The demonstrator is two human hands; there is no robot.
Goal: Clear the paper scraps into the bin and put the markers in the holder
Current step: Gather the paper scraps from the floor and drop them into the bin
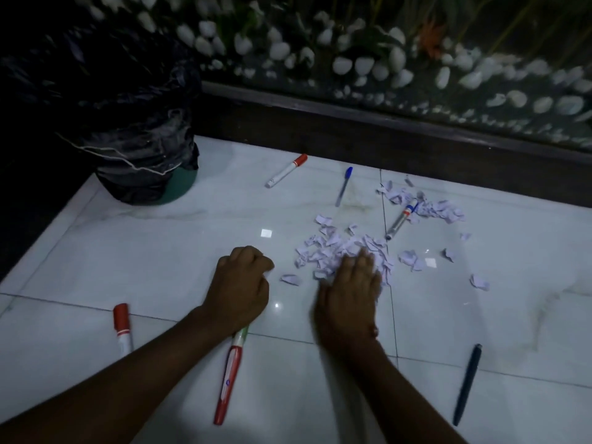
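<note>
White paper scraps (339, 248) lie heaped on the white tiled floor, with a second heap (435, 208) farther right. My right hand (349, 296) lies flat, fingers apart, on the near edge of the first heap and is blurred. My left hand (242, 286) is curled into a fist just left of it, a bit of white paper showing at its fingers. The bin (141, 149), lined with a black bag, stands at the back left. A red-capped marker (286, 171), a blue pen (344, 186) and a blue-banded marker (400, 221) lie beyond the scraps.
Near me lie a red marker (122, 328), a long red-and-white marker (229, 378) partly under my left forearm, and a dark pen (467, 384). A dark wooden ledge (384, 123) below a pebble-filled glass panel bounds the floor at the back. No holder is in view.
</note>
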